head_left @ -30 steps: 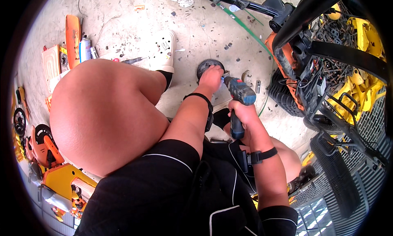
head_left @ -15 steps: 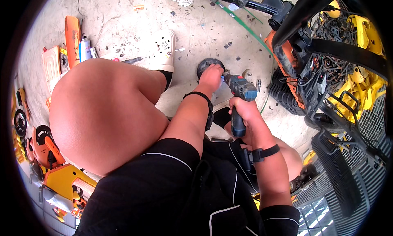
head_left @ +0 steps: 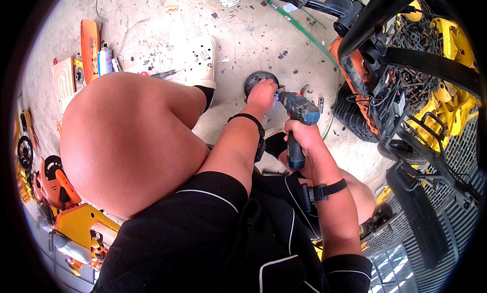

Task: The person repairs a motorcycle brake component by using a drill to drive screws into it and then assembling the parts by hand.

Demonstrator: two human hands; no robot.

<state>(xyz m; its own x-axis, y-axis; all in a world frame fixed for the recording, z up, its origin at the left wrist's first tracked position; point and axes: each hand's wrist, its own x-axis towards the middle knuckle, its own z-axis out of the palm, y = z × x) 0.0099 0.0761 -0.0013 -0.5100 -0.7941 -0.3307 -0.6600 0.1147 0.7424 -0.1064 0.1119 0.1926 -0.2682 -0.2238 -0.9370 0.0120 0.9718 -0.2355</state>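
My right hand (head_left: 303, 133) is wrapped round the grip of a cordless drill (head_left: 300, 109), a dark tool with a blue-grey back end. Its nose points up and left toward my left hand (head_left: 263, 96). That hand grips a round black wheel-like part (head_left: 255, 81) on the floor, its fingers curled over the near right side. A small bluish piece shows between the drill's nose and my left fingers; whether the bit touches the round part is hidden.
A black and orange metal frame (head_left: 357, 85) stands at the right, with yellow parts (head_left: 451, 102) and a heap of small dark hardware (head_left: 413, 44) behind it. A spray can (head_left: 105, 61) and an orange panel (head_left: 90, 49) are at the left. Debris dots the floor (head_left: 167, 34).
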